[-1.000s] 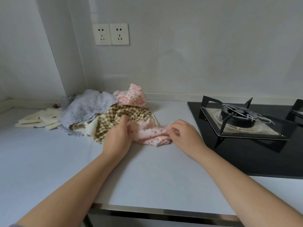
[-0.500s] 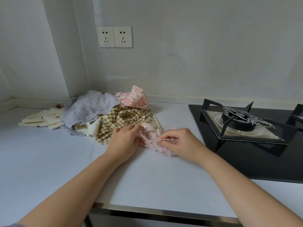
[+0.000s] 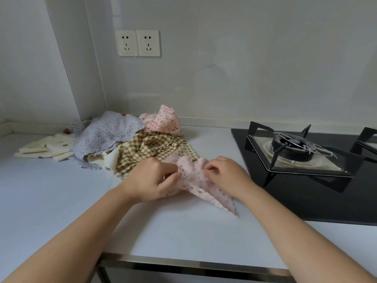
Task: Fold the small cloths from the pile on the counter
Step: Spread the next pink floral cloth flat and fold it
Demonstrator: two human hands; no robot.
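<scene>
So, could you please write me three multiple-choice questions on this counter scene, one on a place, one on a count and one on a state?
1. On which side of the cloth pile, as the person sees it, is the gas burner?
A. right
B. left
C. in front

2. How many wall sockets are above the counter?
A. one
B. two
C. four

3. What are the left hand and right hand doing with the front pink cloth?
A. lying flat beside it
B. pinching it
C. not touching it

Answers:
1 A: the burner is at the right of the view, while the pile lies further left.
2 B: two white plates sit side by side on the wall.
3 B: the fingers of both hands curl onto the fabric.
</scene>
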